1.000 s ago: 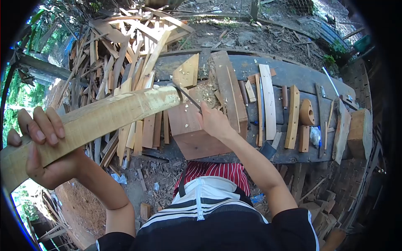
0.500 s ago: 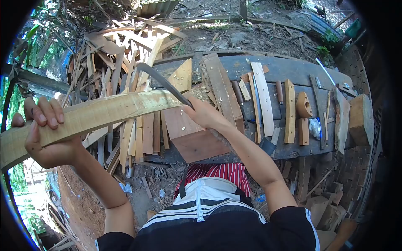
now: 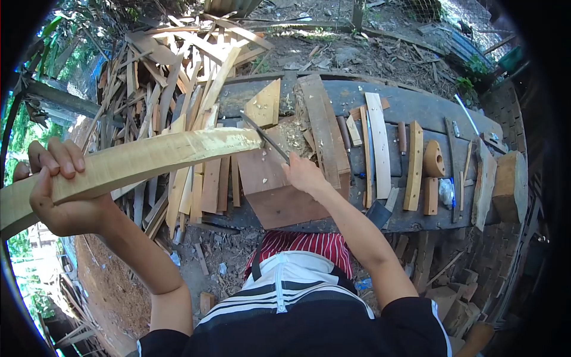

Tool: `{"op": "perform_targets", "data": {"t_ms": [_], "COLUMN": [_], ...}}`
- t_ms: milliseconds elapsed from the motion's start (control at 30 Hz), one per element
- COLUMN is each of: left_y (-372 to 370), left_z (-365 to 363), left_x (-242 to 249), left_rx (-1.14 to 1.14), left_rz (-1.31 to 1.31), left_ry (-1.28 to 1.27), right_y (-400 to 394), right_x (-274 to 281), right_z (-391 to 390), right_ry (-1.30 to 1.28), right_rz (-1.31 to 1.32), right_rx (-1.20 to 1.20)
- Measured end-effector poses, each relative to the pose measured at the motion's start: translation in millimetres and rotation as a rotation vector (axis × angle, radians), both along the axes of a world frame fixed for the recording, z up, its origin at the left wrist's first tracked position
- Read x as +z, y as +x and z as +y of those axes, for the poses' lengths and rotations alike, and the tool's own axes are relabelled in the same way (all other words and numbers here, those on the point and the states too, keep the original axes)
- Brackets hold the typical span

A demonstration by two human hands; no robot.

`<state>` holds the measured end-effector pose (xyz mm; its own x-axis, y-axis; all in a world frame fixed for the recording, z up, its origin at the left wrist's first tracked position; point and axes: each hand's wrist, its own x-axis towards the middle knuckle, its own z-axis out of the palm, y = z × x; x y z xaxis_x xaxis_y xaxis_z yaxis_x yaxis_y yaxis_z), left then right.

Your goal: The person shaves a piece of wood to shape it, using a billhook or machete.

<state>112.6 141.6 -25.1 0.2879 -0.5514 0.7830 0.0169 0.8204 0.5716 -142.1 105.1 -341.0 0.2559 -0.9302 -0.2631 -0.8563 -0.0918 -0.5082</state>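
Observation:
My left hand [image 3: 74, 211] is wrapped around a long, pale curved wooden beam [image 3: 140, 160], thumb below and fingers over the top. The beam slants up to the right, its far end roughly hewn and lighter on top. In my right hand [image 3: 304, 176] is the handle of a machete [image 3: 265, 137], its dark blade pointing up and left, right by the beam's hewn end. Beneath that end sits a reddish-brown wooden block [image 3: 285, 207], with pale chips scattered on and around it.
A dark workbench [image 3: 238, 92] carries planks, a white strip [image 3: 377, 143], chisels with brown handles, a drilled wooden bar [image 3: 413, 166] and a rounded wooden piece [image 3: 434, 158]. Left of it lies a heap of scrap wood [image 3: 166, 89]. A squared timber block [image 3: 510, 184] stands at the right end.
The machete has swung down and to the right, lower against the beam's end, and my right hand has moved right and down. My left hand keeps its hold on the beam.

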Motion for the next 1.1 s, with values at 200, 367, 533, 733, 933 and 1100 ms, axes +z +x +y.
{"op": "perform_targets", "data": {"t_ms": [200, 367, 533, 733, 933, 1100], "left_y": [25, 27, 30, 38, 6, 9], "left_z": [6, 14, 16, 9, 7, 0], "left_x": [-2, -1, -2, 9, 7, 8], "left_rx": [-0.005, -0.115, -0.096, -0.152, -0.111, -0.139], "left_rz": [-0.014, -0.03, -0.013, -0.082, -0.063, -0.063], "left_ry": [0.004, -0.028, -0.057, 0.006, -0.054, -0.057], "right_y": [-7, -18, -11, -4, 6, 0], "right_x": [18, 3, -13, 186, 65, 33], "right_z": [-5, -16, -9, -28, -1, -2], "right_ry": [0.435, 0.733, -0.07, -0.138, -0.144, -0.099], "right_rz": [-0.265, -0.631, -0.128, -0.609, -0.317, -0.31], "right_rx": [-0.064, -0.186, 0.003, 0.016, 0.041, 0.081]}}
